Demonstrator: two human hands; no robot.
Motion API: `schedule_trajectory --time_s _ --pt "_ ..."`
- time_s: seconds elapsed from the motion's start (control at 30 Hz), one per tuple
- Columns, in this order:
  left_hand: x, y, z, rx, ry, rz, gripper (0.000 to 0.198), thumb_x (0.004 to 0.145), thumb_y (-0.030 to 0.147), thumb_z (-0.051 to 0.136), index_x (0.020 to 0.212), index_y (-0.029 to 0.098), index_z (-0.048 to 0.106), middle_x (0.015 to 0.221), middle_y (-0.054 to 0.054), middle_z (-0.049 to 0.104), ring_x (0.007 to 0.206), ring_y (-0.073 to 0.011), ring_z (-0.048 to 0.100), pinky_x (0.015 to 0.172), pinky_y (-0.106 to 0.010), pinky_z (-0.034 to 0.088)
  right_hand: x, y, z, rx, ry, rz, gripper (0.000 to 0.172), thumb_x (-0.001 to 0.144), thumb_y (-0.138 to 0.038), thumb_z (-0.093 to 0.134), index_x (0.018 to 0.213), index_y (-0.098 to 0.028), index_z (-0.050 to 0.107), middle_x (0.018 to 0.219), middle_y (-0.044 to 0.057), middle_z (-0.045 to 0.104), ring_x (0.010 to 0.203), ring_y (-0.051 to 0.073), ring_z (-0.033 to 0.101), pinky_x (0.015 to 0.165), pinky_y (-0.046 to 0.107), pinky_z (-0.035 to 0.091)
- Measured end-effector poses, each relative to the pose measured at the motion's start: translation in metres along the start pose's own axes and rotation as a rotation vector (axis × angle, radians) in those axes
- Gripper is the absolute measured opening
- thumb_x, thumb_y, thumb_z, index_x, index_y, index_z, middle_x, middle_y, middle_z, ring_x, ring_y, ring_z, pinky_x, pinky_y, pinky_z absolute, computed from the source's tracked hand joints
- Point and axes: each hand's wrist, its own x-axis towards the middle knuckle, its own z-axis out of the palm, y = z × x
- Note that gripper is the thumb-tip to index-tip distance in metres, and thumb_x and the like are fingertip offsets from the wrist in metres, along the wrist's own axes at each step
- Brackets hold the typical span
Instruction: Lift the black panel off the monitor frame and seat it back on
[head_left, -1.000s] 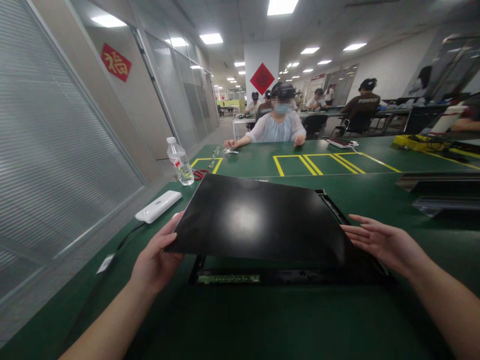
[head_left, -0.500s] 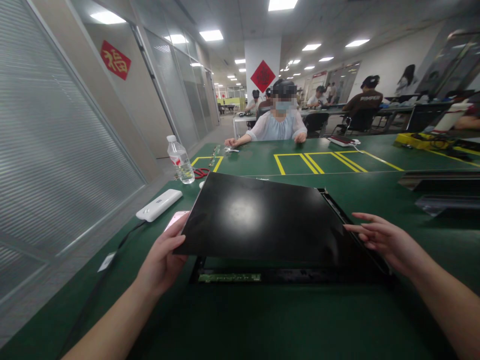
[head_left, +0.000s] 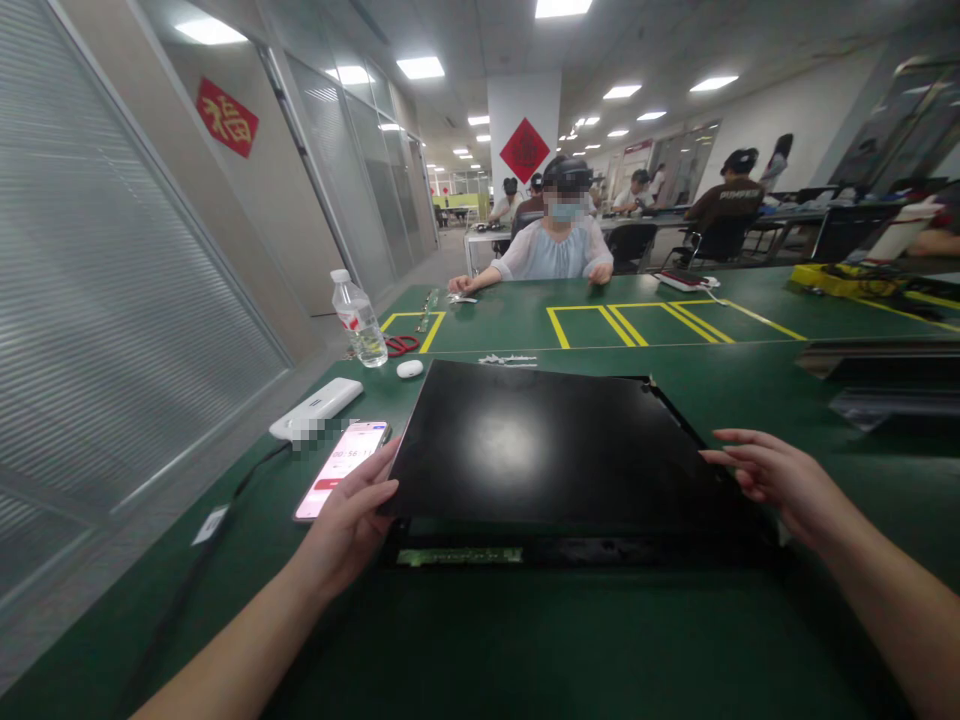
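A thin, glossy black display panel [head_left: 547, 440] lies tilted over a black frame [head_left: 637, 550], its left side raised. My left hand [head_left: 356, 515] is closed on the panel's left edge, thumb on top and fingers beneath. At the opposite side, my right hand [head_left: 787, 490] has its fingers stretched out and apart, fingertips at the right edge of panel and frame; whether they press on it I cannot tell. A green circuit strip [head_left: 459, 555] shows along the near side of the frame. The panel hides most of the frame.
Left of the panel are a lit phone [head_left: 341, 470], a white power bank [head_left: 319, 408] with a cable, an earbud case [head_left: 409, 369], red scissors [head_left: 403, 346] and a water bottle [head_left: 360, 320]. Dark strips [head_left: 885, 360] lie at right. A person [head_left: 559, 245] sits opposite.
The panel's raised left side has shifted right and come lower, with my left hand following it. More of the phone and the earbud case shows. My right hand has moved slightly right.
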Motion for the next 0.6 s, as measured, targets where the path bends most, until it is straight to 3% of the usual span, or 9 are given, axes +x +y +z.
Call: schedule_trajectory --time_s 0.37,0.6 --pt "-0.0015 0.0008 0.0052 0.009 0.005 -0.05 0.068 0.073 0.026 0.09 0.14 0.024 0.074 0.144 -0.009 0.074 0.128 -0.0357 0.07 0.086 -0.03 0.064 0.0024 0.005 -0.0014 -0.038 0.025 -0.059 0.038 0.062 -0.035 0.077 0.098 -0.024 0.072 0.09 0.01 0.08 0.05 0.011 0.049 0.039 0.024 0.037" --pt "-0.0005 -0.0001 0.0033 0.017 -0.024 -0.099 0.065 0.082 0.023 0.084 0.145 0.025 0.069 0.148 -0.009 0.071 0.131 -0.0361 0.068 0.099 -0.037 0.06 0.002 0.0069 -0.0011 -0.155 0.018 -0.103 0.037 0.064 -0.042 0.081 0.097 -0.024 0.075 0.054 -0.002 0.057 0.052 0.015 0.049 0.044 0.026 0.037"
